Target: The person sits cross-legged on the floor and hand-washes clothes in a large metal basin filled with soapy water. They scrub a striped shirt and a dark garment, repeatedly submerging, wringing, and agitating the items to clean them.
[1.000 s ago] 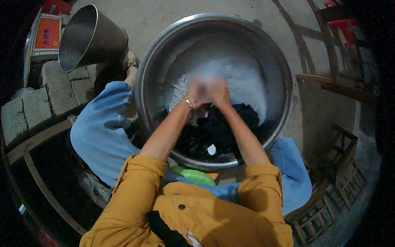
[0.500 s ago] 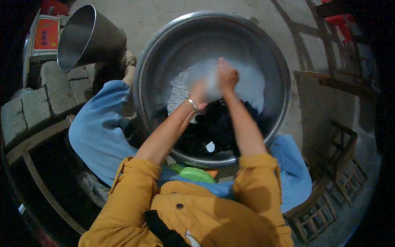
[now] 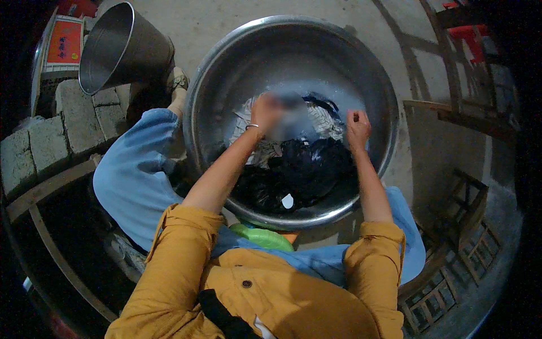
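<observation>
A wide metal basin [image 3: 293, 28] stands between my knees with wet clothes in it. My left hand [image 3: 268, 112], with a bracelet at the wrist, is over a striped light garment [image 3: 328, 123] in the middle; its fingertips are lost in a blurred patch. At the basin's right side my right hand [image 3: 358, 130] is closed, fingers curled in; what they grip, if anything, is hidden. Black clothing [image 3: 307, 169] lies heaped in the near half, and a small white piece [image 3: 287, 201] rests on it. A dark blue strip of cloth [image 3: 322, 103] curves over the striped garment.
A metal bucket [image 3: 152, 56] is at the far left, beside grey bricks [image 3: 76, 118]. Something bright green [image 3: 265, 238] sits under the basin's near rim. Wooden frames [image 3: 474, 118] stand at the right, and a wooden bar [image 3: 53, 186] curves at the left.
My hands, close together before, have parted: the right moved right and nearer, the left slightly up. The pale cloudy patch between them has gone, and more striped and dark cloth shows.
</observation>
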Tool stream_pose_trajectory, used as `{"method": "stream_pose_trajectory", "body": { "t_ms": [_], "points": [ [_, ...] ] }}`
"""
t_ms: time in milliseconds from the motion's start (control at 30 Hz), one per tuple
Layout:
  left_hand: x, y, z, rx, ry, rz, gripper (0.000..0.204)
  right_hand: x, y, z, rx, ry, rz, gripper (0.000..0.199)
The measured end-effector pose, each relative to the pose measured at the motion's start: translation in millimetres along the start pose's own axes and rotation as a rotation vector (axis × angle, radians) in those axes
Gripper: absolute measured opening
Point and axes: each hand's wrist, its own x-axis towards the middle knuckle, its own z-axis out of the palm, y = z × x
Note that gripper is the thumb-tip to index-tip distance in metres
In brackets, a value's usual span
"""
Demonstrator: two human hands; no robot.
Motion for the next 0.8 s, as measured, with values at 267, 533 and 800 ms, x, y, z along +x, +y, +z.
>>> {"method": "stream_pose_trajectory", "body": {
  "t_ms": [267, 533, 800],
  "points": [
    [14, -14, 32, 0.394, -0.237, -0.027, 0.029, -6, 6, 40, -0.173, -0.176, 0.011, 0.028],
    [39, 17, -19, -0.028, 0.038, 0.107, 0.011, 23, -31, -6, 0.273, 0.036, -0.101, 0.019],
    [54, 58, -73, -0.175, 0.234, 0.152, 0.01, 32, -90, -72, 0.089, -0.264, -0.217, 0.016]
  ]
}}
